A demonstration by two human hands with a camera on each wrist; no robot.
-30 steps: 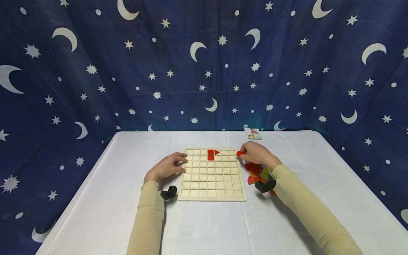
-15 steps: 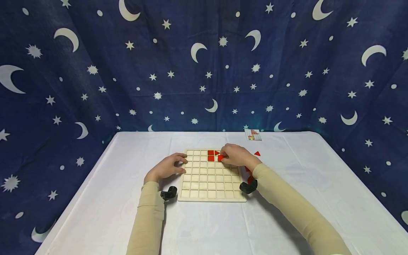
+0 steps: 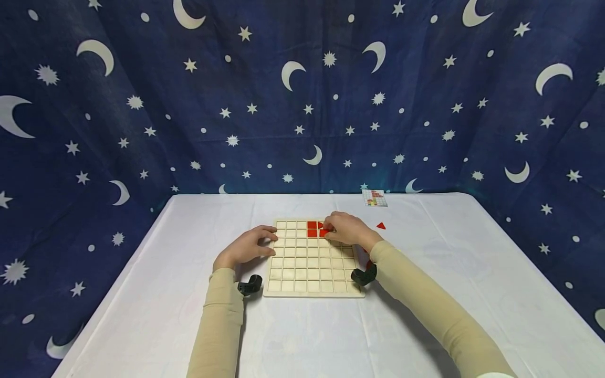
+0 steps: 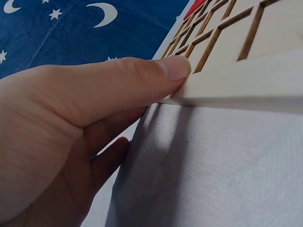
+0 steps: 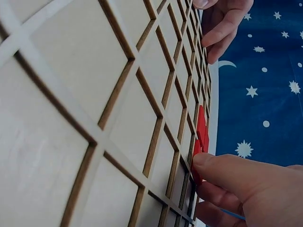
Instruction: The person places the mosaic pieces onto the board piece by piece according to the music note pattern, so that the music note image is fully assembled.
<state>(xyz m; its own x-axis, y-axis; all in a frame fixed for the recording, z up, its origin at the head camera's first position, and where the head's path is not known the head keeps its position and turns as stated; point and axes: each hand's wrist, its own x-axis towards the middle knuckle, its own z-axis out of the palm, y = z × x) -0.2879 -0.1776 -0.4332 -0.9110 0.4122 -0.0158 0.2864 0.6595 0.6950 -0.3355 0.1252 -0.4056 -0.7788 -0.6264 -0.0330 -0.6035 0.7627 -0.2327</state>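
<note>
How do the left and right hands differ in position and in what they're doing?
The left hand is at the left edge of the board; the right hand is over its far rows.
The left hand's thumb touches the board, while the right hand pinches a red piece.
Both emerge from beige sleeves.

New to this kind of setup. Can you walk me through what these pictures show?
No robot here: a person is working bare-handed. The wide picture comes from a camera worn on the head; the two close ones come from black wrist cameras, each looking at that hand's work.

On the white tablecloth lies a pale gridded board, with two red squares near its far edge. The left hand touches the board's left edge. The right hand pinches a red piece beside those squares.

To the board's right lies a loose red triangle; farther back is a small printed card.
</note>
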